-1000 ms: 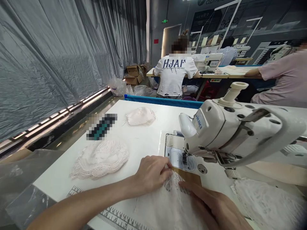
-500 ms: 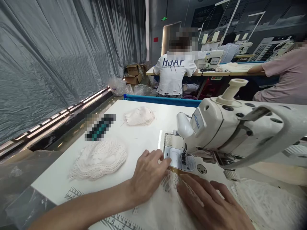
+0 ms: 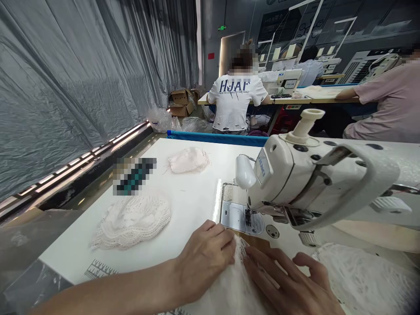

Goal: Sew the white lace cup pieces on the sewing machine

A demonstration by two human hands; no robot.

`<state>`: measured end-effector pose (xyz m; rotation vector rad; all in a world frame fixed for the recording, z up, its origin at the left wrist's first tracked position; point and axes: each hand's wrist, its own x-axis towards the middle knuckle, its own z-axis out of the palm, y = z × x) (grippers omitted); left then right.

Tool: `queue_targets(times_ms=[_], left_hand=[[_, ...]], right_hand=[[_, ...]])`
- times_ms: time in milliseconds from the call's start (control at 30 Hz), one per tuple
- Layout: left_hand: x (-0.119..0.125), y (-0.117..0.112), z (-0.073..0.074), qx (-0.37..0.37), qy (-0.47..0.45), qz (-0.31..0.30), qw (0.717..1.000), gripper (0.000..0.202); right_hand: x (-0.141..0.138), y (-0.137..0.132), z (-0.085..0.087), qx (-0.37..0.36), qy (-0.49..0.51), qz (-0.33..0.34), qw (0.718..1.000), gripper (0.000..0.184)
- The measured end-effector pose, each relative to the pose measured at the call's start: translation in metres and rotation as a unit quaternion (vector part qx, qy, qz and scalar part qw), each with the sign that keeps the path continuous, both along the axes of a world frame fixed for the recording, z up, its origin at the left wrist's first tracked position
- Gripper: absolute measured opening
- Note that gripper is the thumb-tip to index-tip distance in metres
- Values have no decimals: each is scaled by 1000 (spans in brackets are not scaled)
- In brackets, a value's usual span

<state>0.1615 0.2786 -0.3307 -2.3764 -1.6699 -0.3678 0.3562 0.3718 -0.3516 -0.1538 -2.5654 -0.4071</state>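
White lace-edged fabric (image 3: 229,286) lies in front of the sewing machine (image 3: 278,170), its gathered edge running between my hands. My left hand (image 3: 208,251) is closed on the left side of this fabric, the fingers curled and pressed together near its upper end. My right hand (image 3: 285,280) lies over the right side, with fingers stretched and somewhat spread, the fingertips touching the lace. Its thumb is hidden. Just beyond the fingertips are the metal needle plate (image 3: 232,216) and the presser foot (image 3: 248,216). The fabric's upper end is short of the foot.
A stack of white lace pieces (image 3: 134,218) rests on the white table (image 3: 193,197) at left, with a smaller pale piece (image 3: 188,160) behind. More lace (image 3: 364,275) lies at right under the machine arm. Co-workers sit at machines beyond the blue edge (image 3: 216,138).
Both hands have drawn slightly back from the needle plate, toward me. My left fingers have curled in closer on the lace. The view has shifted a little.
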Motion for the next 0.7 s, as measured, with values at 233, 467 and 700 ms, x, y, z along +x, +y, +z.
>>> queue_targets(times_ms=[233, 467, 700], left_hand=[[2, 33, 1, -4, 4, -9, 1000, 15], [1, 57, -5, 35, 22, 4, 999, 10], [3, 53, -5, 38, 38, 9, 999, 15]], right_hand=[[7, 28, -10, 43, -4, -54, 998, 37], [5, 49, -5, 40, 12, -103, 994, 46], [5, 50, 0, 0, 11, -93, 996, 47]])
